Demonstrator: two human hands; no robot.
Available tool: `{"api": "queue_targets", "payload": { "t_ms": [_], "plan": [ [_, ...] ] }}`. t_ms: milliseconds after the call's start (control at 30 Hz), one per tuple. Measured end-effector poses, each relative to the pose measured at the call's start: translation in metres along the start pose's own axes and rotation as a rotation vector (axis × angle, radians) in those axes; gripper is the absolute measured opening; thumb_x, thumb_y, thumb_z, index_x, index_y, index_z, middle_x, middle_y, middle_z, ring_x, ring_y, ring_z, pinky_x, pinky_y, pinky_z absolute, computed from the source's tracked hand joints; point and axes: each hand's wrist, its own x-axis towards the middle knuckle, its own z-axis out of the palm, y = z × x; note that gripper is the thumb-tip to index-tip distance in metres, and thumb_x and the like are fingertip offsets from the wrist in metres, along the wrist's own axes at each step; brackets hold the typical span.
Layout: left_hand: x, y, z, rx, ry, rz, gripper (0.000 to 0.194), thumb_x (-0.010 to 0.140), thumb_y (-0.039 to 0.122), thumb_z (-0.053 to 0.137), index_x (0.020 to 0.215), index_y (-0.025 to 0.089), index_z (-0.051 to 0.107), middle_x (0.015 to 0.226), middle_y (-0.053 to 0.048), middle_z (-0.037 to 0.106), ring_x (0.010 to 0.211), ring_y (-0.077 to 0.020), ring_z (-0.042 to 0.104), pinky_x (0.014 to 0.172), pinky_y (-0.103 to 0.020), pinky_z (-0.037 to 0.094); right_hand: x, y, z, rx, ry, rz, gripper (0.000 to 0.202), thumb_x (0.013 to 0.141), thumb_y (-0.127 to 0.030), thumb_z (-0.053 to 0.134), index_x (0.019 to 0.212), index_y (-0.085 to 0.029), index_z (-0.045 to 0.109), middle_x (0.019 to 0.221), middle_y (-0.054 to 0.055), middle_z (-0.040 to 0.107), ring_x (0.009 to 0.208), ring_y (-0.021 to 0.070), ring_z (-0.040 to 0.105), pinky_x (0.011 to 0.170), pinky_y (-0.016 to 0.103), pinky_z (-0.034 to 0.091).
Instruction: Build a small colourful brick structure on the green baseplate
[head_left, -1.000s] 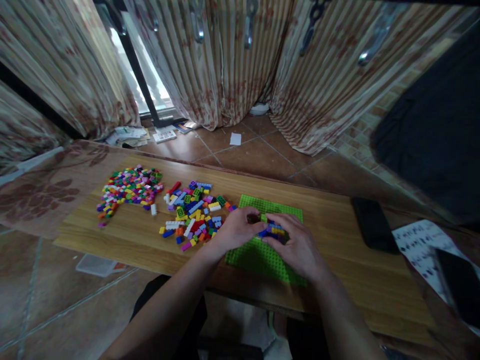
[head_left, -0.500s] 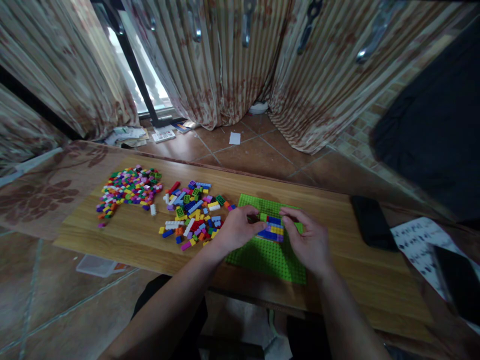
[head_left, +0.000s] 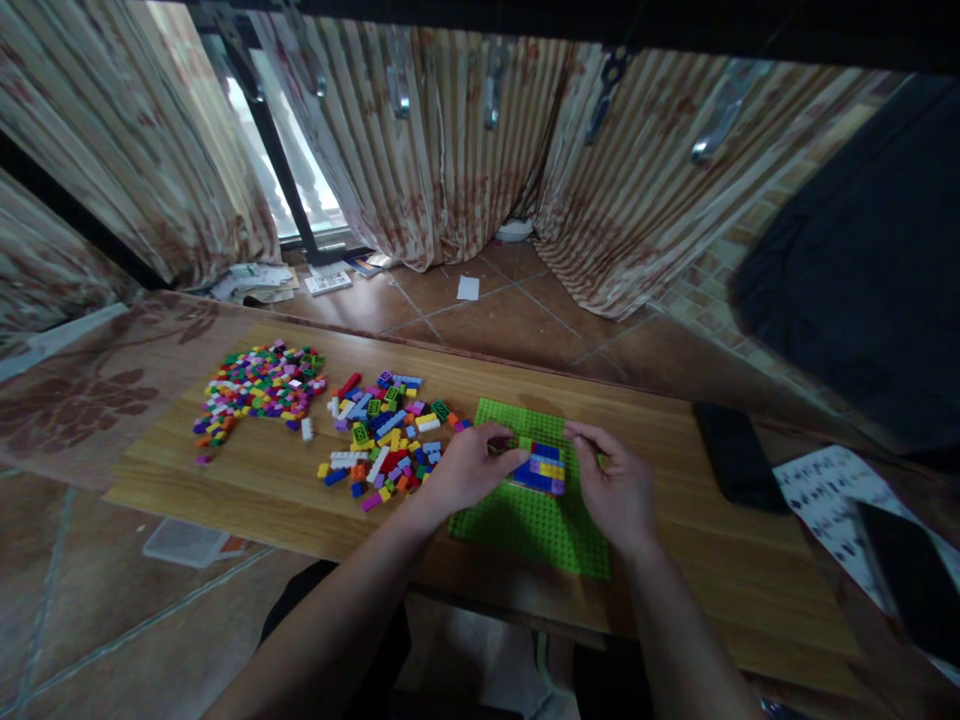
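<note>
A low block of toy building bricks (head_left: 541,472), mostly blue with yellow and lilac bits, stands on the green baseplate (head_left: 536,545). My left hand (head_left: 469,468) is at its left side, thumb against the bricks and forefinger curled behind. On the other side is my right hand (head_left: 616,485), just off the bricks over the plate's right part. Its thumb and forefinger are close together; whether a small piece sits between them is hidden.
Larger loose bricks (head_left: 390,440) lie in a pile left of the baseplate. Farther left on the wooden board (head_left: 720,570) is a heap of small bricks (head_left: 259,385). A black phone-like object (head_left: 739,458) and a printed sheet (head_left: 825,500) lie at right.
My right hand has drawn slightly right, away from the bricks, and more of the blue top shows. My left hand stays at their left side. The view has tilted up a little.
</note>
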Motion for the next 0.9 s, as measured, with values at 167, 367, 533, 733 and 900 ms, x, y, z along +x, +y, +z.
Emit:
{"api": "queue_targets", "payload": {
  "t_ms": [167, 367, 533, 733, 900],
  "plan": [
    [0.005, -0.005, -0.010, -0.198, 0.002, -0.045, 0.033, 0.089, 0.044, 0.045, 0.080, 0.015, 0.059, 0.067, 0.001, 0.057, 0.059, -0.0112, 0.055, 0.055, -0.021, 0.044, 0.001, 0.002, -0.001, 0.001, -0.015, 0.010, 0.023, 0.089, -0.034, 0.049, 0.098, -0.023, 0.067, 0.097, 0.006, 0.070, 0.092, 0.0221, 0.065, 0.085, 0.042, 0.051],
    [0.008, -0.009, -0.015, -0.235, 0.060, -0.027, 0.031, 0.089, 0.042, 0.045, 0.081, 0.015, 0.059, 0.070, 0.001, 0.057, 0.063, -0.0118, 0.057, 0.058, -0.021, 0.046, -0.004, -0.010, 0.006, -0.028, -0.329, -0.120, 0.055, 0.076, -0.037, 0.068, 0.128, -0.027, 0.050, 0.129, 0.007, 0.054, 0.120, 0.0266, 0.049, 0.101, 0.048, 0.040],
    [0.007, -0.009, -0.017, -0.132, 0.061, 0.028, 0.029, 0.089, 0.037, 0.046, 0.086, 0.014, 0.064, 0.075, -0.001, 0.063, 0.066, -0.0124, 0.056, 0.059, -0.021, 0.044, -0.010, -0.005, 0.015, -0.137, -0.470, -0.166, 0.071, 0.073, -0.028, 0.069, 0.137, -0.029, 0.039, 0.129, 0.008, 0.054, 0.120, 0.0288, 0.049, 0.101, 0.052, 0.038],
    [0.005, -0.007, -0.017, -0.106, 0.065, 0.054, 0.024, 0.086, 0.029, 0.050, 0.091, 0.013, 0.067, 0.081, -0.003, 0.067, 0.070, -0.0137, 0.058, 0.062, -0.022, 0.044, -0.009, 0.001, 0.018, -0.273, -0.389, -0.134, 0.070, 0.073, -0.035, 0.069, 0.137, -0.025, 0.041, 0.120, 0.011, 0.059, 0.112, 0.0316, 0.054, 0.095, 0.053, 0.043],
    [0.006, -0.008, -0.017, -0.101, 0.067, 0.051, 0.026, 0.086, 0.029, 0.050, 0.093, 0.012, 0.068, 0.083, -0.006, 0.069, 0.072, -0.0151, 0.060, 0.064, -0.023, 0.045, -0.008, -0.003, 0.018, -0.412, -0.286, -0.011, 0.073, 0.072, -0.044, 0.068, 0.136, -0.019, 0.042, 0.118, 0.013, 0.059, 0.110, 0.0334, 0.054, 0.094, 0.051, 0.044]
  ]
}}
